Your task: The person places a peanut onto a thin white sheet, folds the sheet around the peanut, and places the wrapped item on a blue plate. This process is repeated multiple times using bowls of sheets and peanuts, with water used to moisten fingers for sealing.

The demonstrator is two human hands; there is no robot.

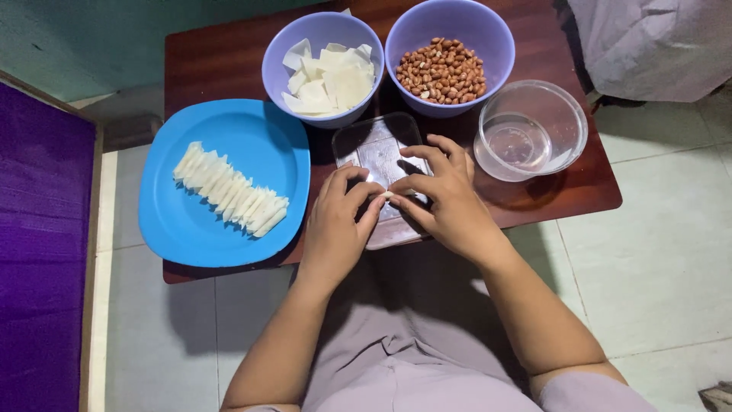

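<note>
Over the clear tray [379, 152], the left hand [335, 225] and right hand [450, 198] pinched a small white roll [387, 195], apparently a wrapper. Loosened fingers could let it unroll; the tray overhung the table [221, 61] edge.

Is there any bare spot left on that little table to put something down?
Bare wood shows at the back-left corner of the table, behind the blue plate, and along the right edge below the clear bowl. The middle is crowded with bowls, tray and both hands.
</note>
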